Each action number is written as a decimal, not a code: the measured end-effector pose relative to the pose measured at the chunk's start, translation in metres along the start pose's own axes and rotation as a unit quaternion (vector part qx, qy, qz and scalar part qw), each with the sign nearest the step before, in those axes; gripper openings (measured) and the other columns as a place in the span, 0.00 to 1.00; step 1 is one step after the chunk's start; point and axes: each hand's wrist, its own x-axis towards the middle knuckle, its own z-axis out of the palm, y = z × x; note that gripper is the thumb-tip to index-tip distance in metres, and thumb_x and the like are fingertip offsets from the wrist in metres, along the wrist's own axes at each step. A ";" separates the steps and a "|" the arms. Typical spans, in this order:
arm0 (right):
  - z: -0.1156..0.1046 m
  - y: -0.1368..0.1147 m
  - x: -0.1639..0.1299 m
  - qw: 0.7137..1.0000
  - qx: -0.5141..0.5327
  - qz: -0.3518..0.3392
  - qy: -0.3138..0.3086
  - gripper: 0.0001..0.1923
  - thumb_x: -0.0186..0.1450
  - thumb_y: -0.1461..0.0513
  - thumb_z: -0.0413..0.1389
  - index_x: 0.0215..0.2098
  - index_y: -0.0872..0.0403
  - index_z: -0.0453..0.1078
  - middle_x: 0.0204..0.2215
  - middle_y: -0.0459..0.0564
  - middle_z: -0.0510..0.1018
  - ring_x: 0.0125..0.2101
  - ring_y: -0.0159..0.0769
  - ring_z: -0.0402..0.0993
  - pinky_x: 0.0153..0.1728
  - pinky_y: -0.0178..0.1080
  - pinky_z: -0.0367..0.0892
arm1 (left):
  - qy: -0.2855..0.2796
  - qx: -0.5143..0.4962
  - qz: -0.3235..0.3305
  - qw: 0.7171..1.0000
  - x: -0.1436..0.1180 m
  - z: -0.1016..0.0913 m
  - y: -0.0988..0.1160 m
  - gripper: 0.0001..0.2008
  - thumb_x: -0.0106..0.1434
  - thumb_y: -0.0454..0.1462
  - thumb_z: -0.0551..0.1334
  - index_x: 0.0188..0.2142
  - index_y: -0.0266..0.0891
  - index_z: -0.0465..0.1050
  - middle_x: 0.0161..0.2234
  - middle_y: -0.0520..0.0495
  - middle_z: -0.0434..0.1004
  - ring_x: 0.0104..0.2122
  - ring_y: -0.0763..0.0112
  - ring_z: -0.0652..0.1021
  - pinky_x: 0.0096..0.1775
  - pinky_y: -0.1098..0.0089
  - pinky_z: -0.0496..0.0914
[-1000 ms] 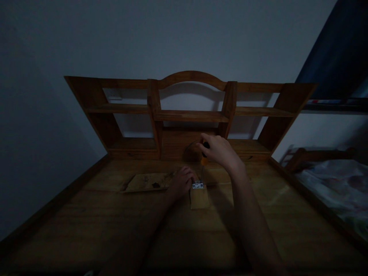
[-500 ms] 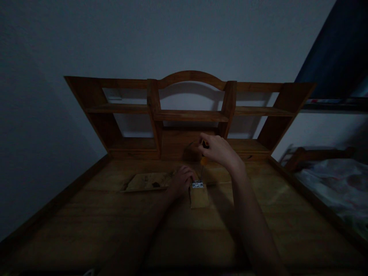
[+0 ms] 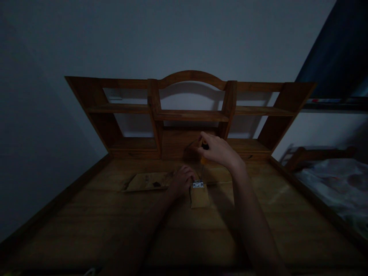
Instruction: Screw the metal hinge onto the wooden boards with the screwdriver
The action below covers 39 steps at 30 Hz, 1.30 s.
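My right hand (image 3: pixel 220 151) is wrapped round a screwdriver (image 3: pixel 204 160) with a yellow and black handle. The screwdriver stands nearly upright, its thin shaft running down to a small silver hinge (image 3: pixel 197 184). That hinge lies at the far edge of a short light-brown piece (image 3: pixel 199 197), which looks like wood or cardboard. My left hand (image 3: pixel 181 180) is closed at the hinge's left side, fingers bent and tips against it. Under and beyond the left hand lies a long, worn, light-brown strip (image 3: pixel 143 182) with dark stains. Exactly where the screwdriver tip sits is too dark to tell.
A wooden desk top (image 3: pixel 115 222) spreads around my hands, with raised side edges (image 3: pixel 310 203). Along its back stands a wooden shelf unit (image 3: pixel 191 115) against the wall. To the right, beyond the desk, lies something covered in whitish plastic (image 3: pixel 339 184).
My right hand has shifted very slightly, turned a little on the screwdriver handle. The left hand and the hinge stay practically in place.
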 end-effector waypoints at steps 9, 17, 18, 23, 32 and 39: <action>0.002 0.004 0.000 1.000 0.001 -0.009 -0.004 0.13 0.65 0.59 0.52 0.48 0.52 0.65 0.42 0.53 0.77 0.44 0.43 0.74 0.43 0.39 0.62 | -0.003 0.014 0.002 1.000 -0.001 0.001 0.001 0.12 0.60 0.24 0.54 0.33 0.38 0.73 0.37 0.46 0.73 0.45 0.63 0.69 0.47 0.62 0.65; 0.007 0.003 0.003 1.000 0.012 -0.002 -0.006 0.16 0.65 0.57 0.52 0.50 0.52 0.65 0.46 0.55 0.73 0.45 0.43 0.72 0.45 0.40 0.62 | -0.002 0.005 0.016 1.000 0.001 -0.002 0.005 0.12 0.61 0.25 0.54 0.32 0.38 0.73 0.36 0.46 0.73 0.43 0.64 0.69 0.46 0.63 0.65; 0.007 0.004 0.003 1.000 0.005 -0.003 0.000 0.15 0.66 0.56 0.52 0.49 0.52 0.65 0.45 0.55 0.74 0.44 0.43 0.72 0.44 0.40 0.62 | -0.002 0.003 0.016 1.000 0.001 -0.002 0.005 0.12 0.61 0.25 0.54 0.32 0.38 0.73 0.36 0.46 0.73 0.43 0.63 0.69 0.46 0.63 0.65; 0.003 0.004 0.002 1.000 -0.013 -0.011 0.013 0.10 0.68 0.57 0.49 0.44 0.52 0.67 0.41 0.52 0.78 0.42 0.42 0.74 0.41 0.38 0.61 | -0.002 -0.003 0.012 1.000 0.001 -0.001 0.004 0.12 0.61 0.25 0.53 0.32 0.38 0.72 0.36 0.45 0.73 0.43 0.63 0.69 0.46 0.63 0.65; 0.007 0.000 0.004 0.999 -0.028 -0.002 0.028 0.14 0.68 0.53 0.49 0.45 0.53 0.65 0.40 0.53 0.79 0.41 0.45 0.75 0.36 0.39 0.61 | -0.008 -0.006 0.008 1.000 0.001 -0.003 0.007 0.13 0.60 0.24 0.53 0.33 0.38 0.73 0.37 0.45 0.73 0.44 0.62 0.69 0.47 0.62 0.65; 0.003 -0.003 0.002 1.000 -0.024 -0.002 0.014 0.13 0.65 0.56 0.51 0.46 0.52 0.65 0.42 0.52 0.78 0.40 0.44 0.75 0.37 0.39 0.60 | -0.003 0.005 0.007 1.000 0.002 -0.003 0.010 0.12 0.60 0.25 0.53 0.33 0.38 0.73 0.37 0.46 0.73 0.44 0.62 0.69 0.47 0.62 0.65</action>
